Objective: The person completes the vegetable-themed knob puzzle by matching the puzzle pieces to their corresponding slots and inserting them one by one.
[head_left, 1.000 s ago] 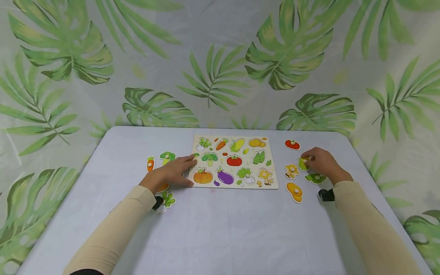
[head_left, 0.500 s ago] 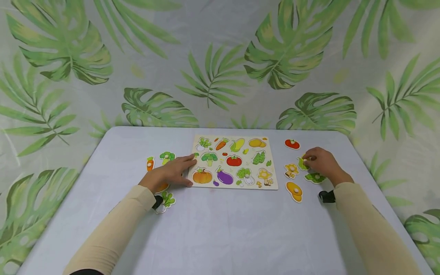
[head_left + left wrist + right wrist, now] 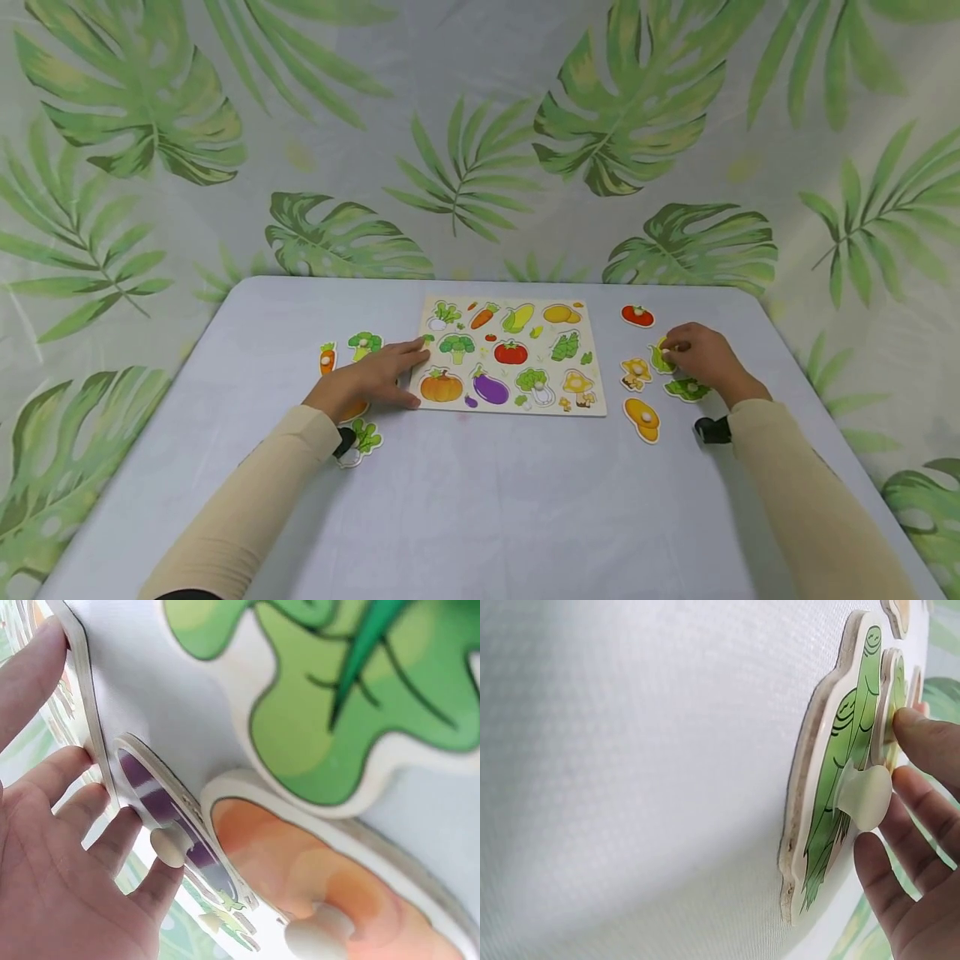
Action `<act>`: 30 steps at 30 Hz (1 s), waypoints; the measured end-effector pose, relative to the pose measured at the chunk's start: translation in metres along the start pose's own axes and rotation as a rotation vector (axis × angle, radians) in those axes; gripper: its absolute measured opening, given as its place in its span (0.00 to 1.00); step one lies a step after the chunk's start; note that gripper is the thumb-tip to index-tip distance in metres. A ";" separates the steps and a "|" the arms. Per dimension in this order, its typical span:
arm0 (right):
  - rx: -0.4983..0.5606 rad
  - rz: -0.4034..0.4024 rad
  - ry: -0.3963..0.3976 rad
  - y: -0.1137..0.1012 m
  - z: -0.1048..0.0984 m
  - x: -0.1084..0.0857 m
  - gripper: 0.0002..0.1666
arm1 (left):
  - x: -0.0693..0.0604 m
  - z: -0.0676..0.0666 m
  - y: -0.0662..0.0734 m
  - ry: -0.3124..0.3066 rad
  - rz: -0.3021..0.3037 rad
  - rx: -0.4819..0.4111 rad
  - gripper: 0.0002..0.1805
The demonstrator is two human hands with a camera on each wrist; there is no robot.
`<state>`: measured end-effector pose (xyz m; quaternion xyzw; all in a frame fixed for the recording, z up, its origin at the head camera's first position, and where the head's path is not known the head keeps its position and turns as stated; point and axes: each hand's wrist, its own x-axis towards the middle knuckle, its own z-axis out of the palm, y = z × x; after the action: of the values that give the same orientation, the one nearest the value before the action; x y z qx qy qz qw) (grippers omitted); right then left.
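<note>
My left hand (image 3: 378,373) rests, fingers extended, on the left edge of the vegetable puzzle board (image 3: 542,354), which bears printed pictures in cut-out outlines. In the left wrist view its fingers are close to an eggplant piece (image 3: 169,821) with a pale knob. At the table's right side, my right hand (image 3: 703,358) pinches the yellow-green corn puzzle piece (image 3: 658,358) between thumb and index finger. The corn piece lies on the table, partly hidden by the fingers. In the right wrist view, the remaining fingers are near the knob of the green asparagus piece (image 3: 832,780).
Around the right hand lie a tomato piece (image 3: 638,316), a mushroom piece (image 3: 636,374) and a potato piece (image 3: 642,418). Left of the board are a carrot piece (image 3: 327,358), a broccoli piece (image 3: 365,343), a leafy white-rooted piece (image 3: 366,437) and an orange piece (image 3: 285,862), partly under the left arm.
</note>
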<state>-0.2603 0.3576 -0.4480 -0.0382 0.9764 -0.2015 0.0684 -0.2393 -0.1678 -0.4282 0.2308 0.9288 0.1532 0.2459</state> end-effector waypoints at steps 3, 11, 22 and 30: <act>-0.016 -0.007 0.003 0.003 0.001 0.000 0.14 | 0.001 0.001 0.000 0.003 0.009 0.012 0.48; -0.008 -0.008 0.000 0.005 0.003 -0.001 0.16 | 0.000 0.002 -0.001 0.000 -0.004 0.020 0.48; 0.008 -0.010 0.021 0.000 0.000 -0.002 0.16 | 0.001 0.001 -0.003 -0.004 -0.013 0.006 0.48; -0.004 0.001 0.019 0.002 0.002 0.000 0.16 | 0.002 0.001 -0.004 -0.005 -0.004 0.012 0.48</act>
<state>-0.2598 0.3585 -0.4503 -0.0361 0.9773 -0.1999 0.0592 -0.2423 -0.1701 -0.4313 0.2306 0.9297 0.1466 0.2470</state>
